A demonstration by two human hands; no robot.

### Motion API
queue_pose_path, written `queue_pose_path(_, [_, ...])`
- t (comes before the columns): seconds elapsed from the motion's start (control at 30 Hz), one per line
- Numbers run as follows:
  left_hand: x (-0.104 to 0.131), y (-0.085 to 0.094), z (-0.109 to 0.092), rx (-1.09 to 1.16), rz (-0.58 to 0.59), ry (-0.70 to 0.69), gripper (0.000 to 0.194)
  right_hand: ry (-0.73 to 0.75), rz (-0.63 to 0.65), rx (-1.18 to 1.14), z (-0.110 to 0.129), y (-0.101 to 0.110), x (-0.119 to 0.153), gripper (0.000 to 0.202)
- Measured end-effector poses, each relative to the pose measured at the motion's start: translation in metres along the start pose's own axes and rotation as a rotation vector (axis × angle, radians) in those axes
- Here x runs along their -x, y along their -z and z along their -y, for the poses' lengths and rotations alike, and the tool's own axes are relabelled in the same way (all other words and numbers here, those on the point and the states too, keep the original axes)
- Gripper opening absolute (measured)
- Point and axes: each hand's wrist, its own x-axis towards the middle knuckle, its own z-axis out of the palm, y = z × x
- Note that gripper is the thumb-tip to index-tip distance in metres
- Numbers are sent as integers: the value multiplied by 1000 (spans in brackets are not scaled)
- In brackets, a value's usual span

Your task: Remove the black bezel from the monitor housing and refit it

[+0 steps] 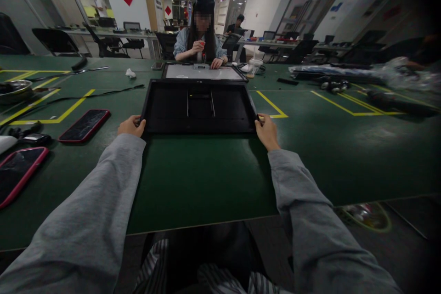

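A black monitor back cover [165,106], a wide shallow shell with a rectangular opening in its middle, is held tilted over the green table. My left hand [132,126] grips its left edge, the thumb on the near side. On the right edge my right hand [266,131] is closed the same way. Just beyond the cover lies a grey flat panel in a black frame [220,73], its near part hidden behind the cover. Across the table a co-worker's hand rests by that panel, and the other hand holds a small orange-tipped object.
Two red-edged phones [84,126] lie to the left, near a metal bowl [15,91] and black cables. Plastic-wrapped parts [344,71] and a dark tool [401,103] lie on the right. A plastic cup [255,66] stands near the co-worker [201,41].
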Motion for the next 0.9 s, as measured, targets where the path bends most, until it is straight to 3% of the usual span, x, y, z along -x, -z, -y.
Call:
queue_pose_path(0.27, [-10, -6, 4, -84, 81, -30, 47, 65, 2, 85, -1, -8, 0, 44])
queue_pose_path(0.5, [5, -3, -6, -123, 31, 57, 55, -38, -3, 349, 15, -2, 12, 50])
queue_pose_path(0.63, [13, 13, -17, -55, -93, 68, 56, -99, -131, 333, 19, 6, 13, 55])
queue_pose_path(0.7, [20, 16, -33, -30, -147, 34, 54, -152, -220, 316, 34, 4, 17, 54])
queue_pose_path(0.77, [31, 11, -59, -18, -150, -31, 53, -155, -258, 302, 64, -6, 28, 53])
queue_pose_path(0.9, [67, -25, -127, -49, -39, -229, 54, 41, -103, 290, 147, -51, 68, 53])
